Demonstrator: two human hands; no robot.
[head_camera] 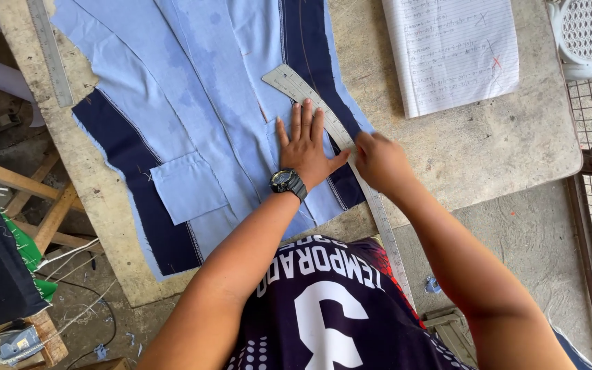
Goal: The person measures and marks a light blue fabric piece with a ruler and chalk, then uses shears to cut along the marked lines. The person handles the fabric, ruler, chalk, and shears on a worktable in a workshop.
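On smooth blue cloth (193, 103), hands (306, 147) against curved metal ruler (310, 99).

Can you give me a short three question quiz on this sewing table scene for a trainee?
1. True or false: the left hand lies flat on the light blue fabric.
2. What does the right hand touch: A the curved ruler, B the lined notebook, C the straight ruler?
3. What is worn on the left wrist?

Key: 1 true. 2 A. 3 A black wristwatch.

Black wristwatch (288, 182); dark printed jersey (330, 308)
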